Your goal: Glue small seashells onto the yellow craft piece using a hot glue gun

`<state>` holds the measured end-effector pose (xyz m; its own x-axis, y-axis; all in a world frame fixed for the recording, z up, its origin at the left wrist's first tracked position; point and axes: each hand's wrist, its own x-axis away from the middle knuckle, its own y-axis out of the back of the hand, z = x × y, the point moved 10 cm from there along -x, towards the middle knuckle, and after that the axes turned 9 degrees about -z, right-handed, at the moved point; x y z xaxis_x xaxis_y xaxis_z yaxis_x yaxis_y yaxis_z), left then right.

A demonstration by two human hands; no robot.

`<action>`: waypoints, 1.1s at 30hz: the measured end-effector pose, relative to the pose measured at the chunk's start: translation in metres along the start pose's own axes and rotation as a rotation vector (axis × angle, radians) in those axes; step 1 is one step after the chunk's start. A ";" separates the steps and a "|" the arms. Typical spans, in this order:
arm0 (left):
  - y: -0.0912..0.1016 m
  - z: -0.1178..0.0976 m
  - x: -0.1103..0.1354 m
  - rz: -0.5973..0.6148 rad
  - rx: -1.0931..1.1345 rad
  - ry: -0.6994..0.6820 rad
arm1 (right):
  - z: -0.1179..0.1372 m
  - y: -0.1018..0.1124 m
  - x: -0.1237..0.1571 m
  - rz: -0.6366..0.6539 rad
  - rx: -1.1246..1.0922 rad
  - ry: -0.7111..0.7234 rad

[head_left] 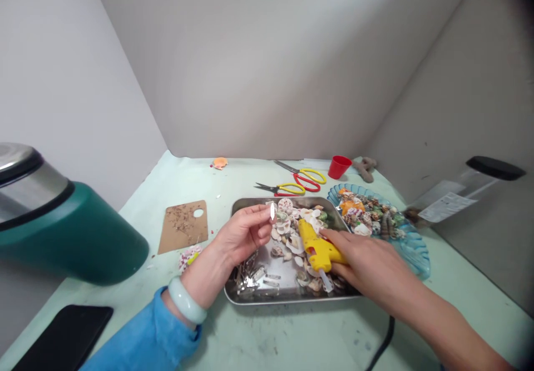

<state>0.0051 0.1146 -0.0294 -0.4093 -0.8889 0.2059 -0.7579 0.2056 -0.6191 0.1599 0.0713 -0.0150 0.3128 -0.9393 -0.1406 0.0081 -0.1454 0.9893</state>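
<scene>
My left hand (244, 232) hovers over a steel tray (287, 295) and pinches a small shiny metal clip (272, 211) between thumb and fingers. On the tray's right side, my right hand (362, 257) is wrapped round a yellow glue gun (315, 243), whose nozzle points up-left toward the clip. The tray holds several seashells (292, 226) at its far end and a heap of metal hair clips (252, 276) at its near left. A black cord (384, 340) trails from the gun toward me.
A blue glass dish (417, 248) of mixed shells sits right of the tray. Behind lie two pairs of scissors (300, 177) and a red cup (339, 166). A brown card (183, 226), a green kettle (62, 221) and a black phone (67, 337) are on the left.
</scene>
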 end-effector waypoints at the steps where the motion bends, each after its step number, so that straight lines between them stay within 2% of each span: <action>1: 0.000 0.000 0.000 0.003 -0.003 -0.002 | 0.001 0.000 -0.001 0.017 0.000 0.023; 3: -0.001 -0.001 0.000 0.006 -0.006 -0.004 | 0.003 0.006 -0.002 0.025 -0.010 0.074; 6: -0.001 -0.002 0.000 0.002 -0.007 -0.008 | 0.009 0.027 -0.005 -0.044 -0.042 0.149; 10: -0.001 -0.003 -0.001 -0.008 -0.009 -0.032 | 0.052 0.046 -0.009 -0.121 -0.151 0.280; 13: 0.002 -0.004 -0.002 -0.020 -0.015 -0.050 | 0.100 0.025 -0.012 0.013 -0.136 0.393; 17: 0.003 -0.005 -0.001 -0.028 -0.029 -0.064 | 0.127 0.002 -0.024 0.096 -0.077 0.366; 27: 0.002 -0.007 0.000 -0.039 -0.034 -0.069 | 0.134 -0.003 -0.029 0.157 -0.078 0.383; 33: 0.008 -0.004 -0.002 -0.050 -0.042 -0.072 | 0.121 -0.001 -0.029 0.160 -0.112 0.402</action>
